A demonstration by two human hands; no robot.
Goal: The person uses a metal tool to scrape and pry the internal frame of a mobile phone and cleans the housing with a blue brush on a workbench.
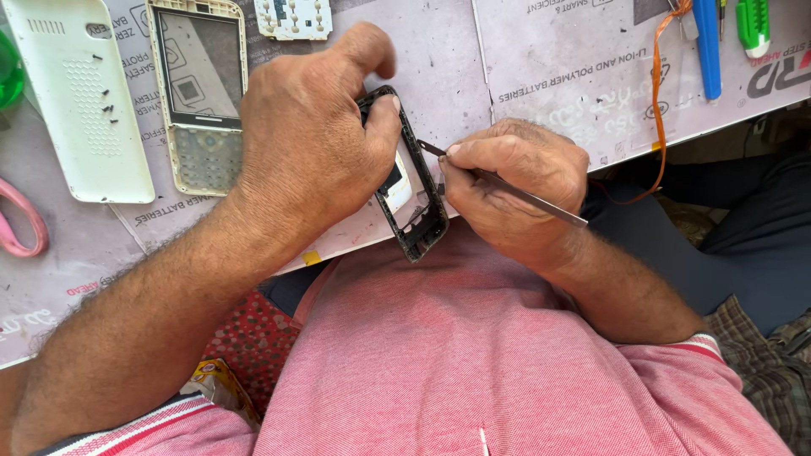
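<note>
- My left hand [308, 139] clamps the black phone frame [414, 181] at the tabletop's near edge; a loosening grip would drop it into my lap.
- My right hand [515, 181] pinches the tweezers [507, 187]; their tip, seemingly on the frame's rim, could skid and gouge.

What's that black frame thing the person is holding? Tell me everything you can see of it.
The black frame looks like the plastic middle housing of a small phone, a narrow rectangle with rounded corners and small parts inside, including a white piece. The left hand grips it from above, thumb on its upper edge, hiding much of it. It is tilted, its lower end jutting past the table edge over the pink shirt. The right hand holds a thin metal tool whose tip meets its right rim.
</note>
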